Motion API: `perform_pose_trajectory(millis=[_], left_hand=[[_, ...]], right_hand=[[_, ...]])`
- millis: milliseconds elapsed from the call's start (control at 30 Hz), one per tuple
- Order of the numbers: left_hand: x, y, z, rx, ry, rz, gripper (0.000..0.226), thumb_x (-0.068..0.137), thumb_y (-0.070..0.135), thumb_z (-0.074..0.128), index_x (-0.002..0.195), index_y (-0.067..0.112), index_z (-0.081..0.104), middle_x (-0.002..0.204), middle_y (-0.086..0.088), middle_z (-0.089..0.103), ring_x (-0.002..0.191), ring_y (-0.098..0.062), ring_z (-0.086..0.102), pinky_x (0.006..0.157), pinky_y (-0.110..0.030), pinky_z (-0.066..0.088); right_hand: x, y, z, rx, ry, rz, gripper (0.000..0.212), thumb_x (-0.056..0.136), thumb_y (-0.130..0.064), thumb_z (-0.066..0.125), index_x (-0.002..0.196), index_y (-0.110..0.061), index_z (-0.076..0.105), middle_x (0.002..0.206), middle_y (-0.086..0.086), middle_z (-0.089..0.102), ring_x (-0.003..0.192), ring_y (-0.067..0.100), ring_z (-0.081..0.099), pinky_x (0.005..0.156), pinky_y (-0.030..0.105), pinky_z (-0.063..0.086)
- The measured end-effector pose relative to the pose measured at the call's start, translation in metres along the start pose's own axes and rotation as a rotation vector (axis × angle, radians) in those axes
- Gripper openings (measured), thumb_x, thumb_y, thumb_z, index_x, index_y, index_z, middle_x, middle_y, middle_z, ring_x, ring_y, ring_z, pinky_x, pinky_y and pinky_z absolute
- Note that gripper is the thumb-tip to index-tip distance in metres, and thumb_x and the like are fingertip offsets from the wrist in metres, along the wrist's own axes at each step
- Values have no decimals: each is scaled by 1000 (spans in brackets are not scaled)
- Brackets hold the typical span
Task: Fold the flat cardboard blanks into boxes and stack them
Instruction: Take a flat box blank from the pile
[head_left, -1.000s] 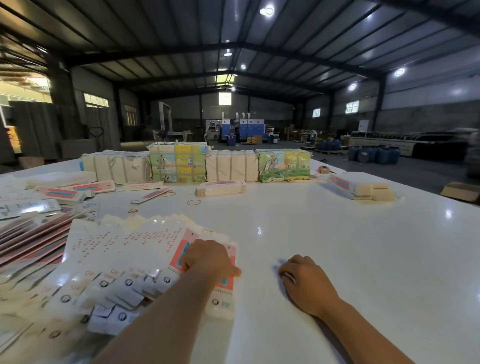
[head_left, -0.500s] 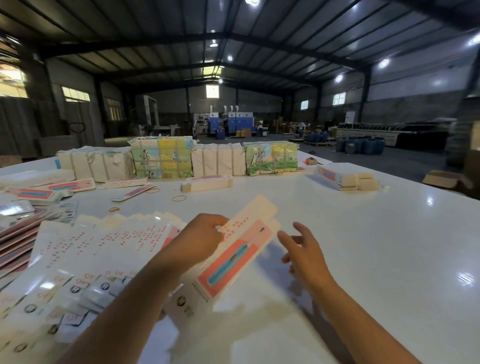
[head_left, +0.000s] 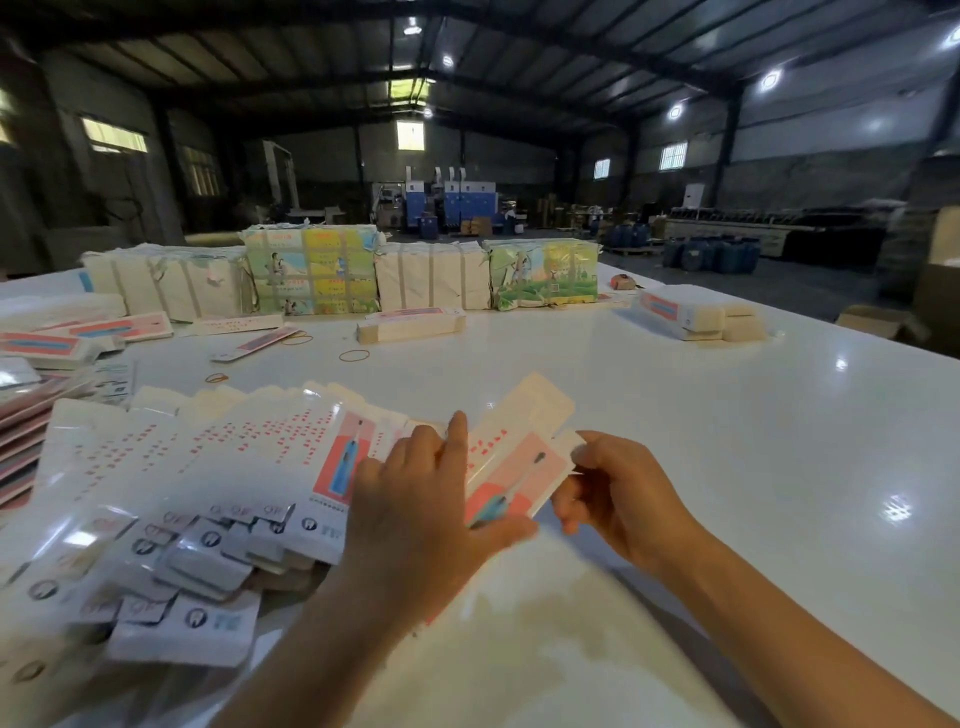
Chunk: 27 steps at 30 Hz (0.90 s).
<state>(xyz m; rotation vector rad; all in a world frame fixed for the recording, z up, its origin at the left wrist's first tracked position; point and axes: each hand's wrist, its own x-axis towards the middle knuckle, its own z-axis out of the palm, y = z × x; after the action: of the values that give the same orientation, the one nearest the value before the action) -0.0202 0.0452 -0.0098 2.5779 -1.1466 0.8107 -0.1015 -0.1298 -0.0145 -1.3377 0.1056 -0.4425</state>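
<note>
Both hands pinch one flat white-and-pink cardboard blank (head_left: 511, 460): left hand (head_left: 421, 499) grips its near end, right hand (head_left: 613, 488) its right edge; long axis runs toward the table's far edge.

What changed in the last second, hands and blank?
The left hand lifted one flat blank off the fanned pile and swung it right, clear of the table. The right hand, which lay curled on the table, rose and now pinches the blank's right edge. The fanned pile, the rubber bands and the bundles at the far edge stayed put.
</note>
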Motion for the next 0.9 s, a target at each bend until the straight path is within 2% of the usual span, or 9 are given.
perform_pose_trajectory(millis=[67, 100, 200, 300, 400, 567, 700, 833, 900], left_hand=[[-3, 9, 6, 44, -29, -62, 115, 55, 92, 8, 146, 23, 5, 130, 7, 44, 109, -11, 46, 87, -30, 37], [-4, 11, 9, 51, -26, -74, 113, 56, 92, 14, 145, 24, 1, 131, 9, 42, 112, -10, 44, 91, -29, 35], [-2, 11, 7, -54, 30, -115, 99, 66, 83, 43, 143, 26, 17, 126, 11, 47, 104, -6, 45, 81, -20, 31], [-3, 8, 2, -282, 59, -171, 68, 73, 61, 63, 128, 27, 44, 111, 9, 59, 83, -6, 43, 64, -18, 31], [-3, 2, 3, -406, -12, -205, 56, 77, 58, 62, 123, 34, 41, 110, 15, 57, 83, -6, 49, 53, -12, 31], [-5, 10, 5, -469, -91, -191, 52, 76, 60, 61, 116, 36, 37, 99, 18, 52, 80, -8, 56, 54, -7, 36], [-6, 13, 9, -491, -44, -146, 48, 77, 59, 61, 114, 34, 44, 94, 17, 55, 76, -6, 57, 59, -11, 45], [-8, 11, 11, -463, 29, -35, 58, 69, 62, 57, 110, 20, 58, 84, 17, 50, 63, -10, 56, 52, -13, 42], [-9, 12, 13, -460, -2, -10, 62, 68, 65, 54, 114, 23, 55, 88, 19, 50, 68, -7, 54, 59, -15, 44]], right_hand=[[-1, 3, 2, -25, 18, 0, 43, 90, 4, 30, 67, 0, 66, 50, 19, 56, 39, 22, 54, 39, 27, 46], [-2, 5, 2, -43, 20, -1, 47, 90, 5, 31, 64, -4, 69, 51, 19, 57, 41, 22, 55, 40, 27, 47], [-6, 5, 5, -59, 41, -29, 47, 91, 3, 37, 63, -8, 72, 54, 17, 59, 45, 21, 57, 42, 28, 48], [-11, 3, 9, -36, 142, -116, 26, 91, 1, 51, 79, -9, 72, 68, 15, 65, 53, 22, 61, 48, 28, 51], [-19, 3, 17, -146, 265, -265, 18, 87, 1, 59, 91, -12, 70, 71, 6, 68, 58, 20, 62, 54, 25, 53], [-23, 6, 27, -416, 347, -391, 22, 87, -7, 64, 88, -28, 71, 91, -4, 65, 66, 5, 60, 58, 15, 48], [-24, 6, 25, -480, 336, -375, 26, 87, -8, 63, 84, -33, 70, 80, -13, 68, 64, 3, 59, 62, 15, 46], [-21, 6, 21, -542, 316, -317, 38, 93, -18, 55, 116, -47, 47, 75, -7, 63, 71, 8, 59, 64, 17, 48], [-21, 9, 20, -678, 271, -289, 40, 96, -23, 51, 127, -46, 40, 83, -9, 61, 80, 10, 59, 71, 17, 48]])
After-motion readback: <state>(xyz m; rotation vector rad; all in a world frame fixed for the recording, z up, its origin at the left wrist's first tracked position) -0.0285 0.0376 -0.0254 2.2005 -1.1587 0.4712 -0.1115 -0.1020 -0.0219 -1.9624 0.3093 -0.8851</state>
